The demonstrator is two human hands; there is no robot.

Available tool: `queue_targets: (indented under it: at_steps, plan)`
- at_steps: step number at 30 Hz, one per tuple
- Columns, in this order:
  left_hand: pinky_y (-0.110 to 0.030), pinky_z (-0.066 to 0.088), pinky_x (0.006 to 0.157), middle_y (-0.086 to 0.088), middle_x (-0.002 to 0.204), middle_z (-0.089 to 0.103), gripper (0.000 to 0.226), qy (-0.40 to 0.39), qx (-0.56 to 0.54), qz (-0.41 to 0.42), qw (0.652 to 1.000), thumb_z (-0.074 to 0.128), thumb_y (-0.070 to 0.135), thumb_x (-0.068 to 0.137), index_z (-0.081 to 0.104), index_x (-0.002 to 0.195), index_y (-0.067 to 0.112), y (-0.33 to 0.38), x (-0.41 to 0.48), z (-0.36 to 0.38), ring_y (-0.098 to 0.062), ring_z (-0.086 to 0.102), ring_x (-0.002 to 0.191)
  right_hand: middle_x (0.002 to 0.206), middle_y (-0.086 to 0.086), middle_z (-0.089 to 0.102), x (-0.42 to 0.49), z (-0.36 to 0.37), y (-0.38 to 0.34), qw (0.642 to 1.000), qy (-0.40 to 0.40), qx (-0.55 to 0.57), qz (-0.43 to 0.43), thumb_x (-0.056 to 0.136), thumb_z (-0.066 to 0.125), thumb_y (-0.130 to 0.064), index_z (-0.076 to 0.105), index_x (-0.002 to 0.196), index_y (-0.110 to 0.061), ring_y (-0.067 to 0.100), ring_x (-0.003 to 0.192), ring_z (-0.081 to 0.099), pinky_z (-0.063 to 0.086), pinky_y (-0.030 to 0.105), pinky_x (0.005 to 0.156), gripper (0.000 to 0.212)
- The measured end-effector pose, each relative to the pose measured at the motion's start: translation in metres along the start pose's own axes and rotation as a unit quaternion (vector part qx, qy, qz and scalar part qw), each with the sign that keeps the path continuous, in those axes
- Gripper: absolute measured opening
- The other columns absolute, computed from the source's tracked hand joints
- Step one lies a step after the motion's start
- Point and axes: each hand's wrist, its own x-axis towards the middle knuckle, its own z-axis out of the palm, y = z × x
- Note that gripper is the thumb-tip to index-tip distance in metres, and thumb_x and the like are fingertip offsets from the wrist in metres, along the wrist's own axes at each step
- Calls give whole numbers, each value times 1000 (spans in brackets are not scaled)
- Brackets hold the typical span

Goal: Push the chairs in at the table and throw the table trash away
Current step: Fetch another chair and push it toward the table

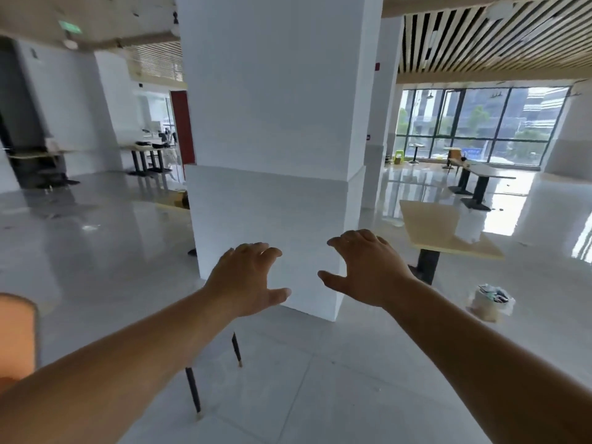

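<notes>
My left hand [248, 278] and my right hand [365, 267] are stretched out in front of me, side by side, palms down with fingers spread and nothing in them. Behind them stands a wide white pillar [275, 139]. Two dark chair legs [193, 389] show under my left forearm; the chair's seat is hidden by my arm. An orange chair part [16, 334] sits at the left edge. A light wooden table [442, 232] on a black pedestal stands to the right. A trash bin lined with a plastic bag [491, 301] sits on the floor beside that table.
Glossy grey tiled floor [96, 251] spreads all around. More tables [480, 174] stand near the large windows at the far right, and others [150, 152] at the far left beside a red door panel.
</notes>
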Motion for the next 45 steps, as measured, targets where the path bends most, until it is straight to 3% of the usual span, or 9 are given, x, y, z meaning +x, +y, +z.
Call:
queue_targets:
  at_steps: [6, 13, 21, 26, 34, 36, 39, 42, 45]
  plan:
    - [-47, 36, 113, -1, 158, 43, 91, -54, 30, -104, 993, 49, 83, 79, 38, 152, 29, -76, 84, 58, -26, 41, 140, 149, 1, 52, 168, 91, 18, 993, -49, 43, -98, 89, 43, -81, 43, 152, -29, 25, 139, 41, 37, 43, 111, 82]
    - [-44, 42, 105, 1, 150, 47, 89, -64, 1, -220, 973, 53, 81, 79, 36, 149, 29, -185, 150, 152, -24, 46, 132, 144, 1, 56, 323, 207, -20, 973, -76, 67, -205, 82, 33, -83, 46, 150, -26, 26, 135, 46, 41, 43, 109, 89]
    - [-42, 50, 98, 3, 148, 50, 91, -110, -35, -301, 946, 45, 86, 76, 35, 147, 30, -326, 224, 310, -22, 52, 127, 147, 4, 53, 482, 397, -67, 943, -146, 84, -286, 89, 51, -74, 43, 150, -24, 27, 135, 46, 41, 44, 109, 80]
    - [-45, 47, 100, 5, 157, 43, 92, -158, -64, -373, 912, 52, 84, 77, 35, 151, 32, -376, 233, 393, -24, 48, 136, 149, 3, 50, 537, 508, -90, 913, -216, 90, -336, 90, 55, -71, 40, 152, -24, 27, 138, 42, 40, 45, 112, 79]
    - [-37, 48, 89, 9, 150, 49, 87, -237, -106, -484, 835, 62, 76, 79, 36, 152, 38, -401, 235, 497, -20, 53, 128, 155, 4, 45, 582, 653, -130, 835, -297, 88, -455, 90, 59, -69, 35, 155, -26, 28, 142, 37, 36, 51, 115, 81]
    - [-34, 48, 85, 9, 141, 56, 78, -258, -107, -514, 811, 63, 73, 79, 43, 147, 38, -400, 233, 514, -20, 57, 120, 155, 2, 45, 590, 680, -133, 813, -325, 81, -476, 89, 62, -68, 36, 155, -28, 28, 141, 39, 39, 54, 112, 81]
    - [-35, 51, 72, 8, 108, 63, 55, -271, -103, -546, 786, 65, 65, 80, 53, 126, 36, -396, 232, 534, -19, 59, 94, 137, 1, 56, 597, 710, -129, 797, -336, 60, -498, 92, 66, -58, 43, 145, -29, 28, 125, 51, 48, 56, 101, 65]
    - [-35, 55, 73, 11, 97, 61, 37, -257, -121, -580, 763, 68, 51, 83, 58, 114, 34, -398, 234, 548, -15, 59, 86, 113, -1, 60, 607, 731, -129, 798, -336, 80, -494, 93, 70, -48, 52, 126, -27, 26, 107, 56, 53, 50, 89, 43]
    - [-37, 56, 72, 11, 84, 59, 24, -258, -127, -591, 754, 68, 45, 83, 60, 102, 33, -402, 230, 555, -12, 57, 77, 108, -2, 60, 611, 741, -136, 790, -338, 89, -503, 92, 72, -44, 55, 122, -28, 25, 101, 57, 54, 47, 85, 38]
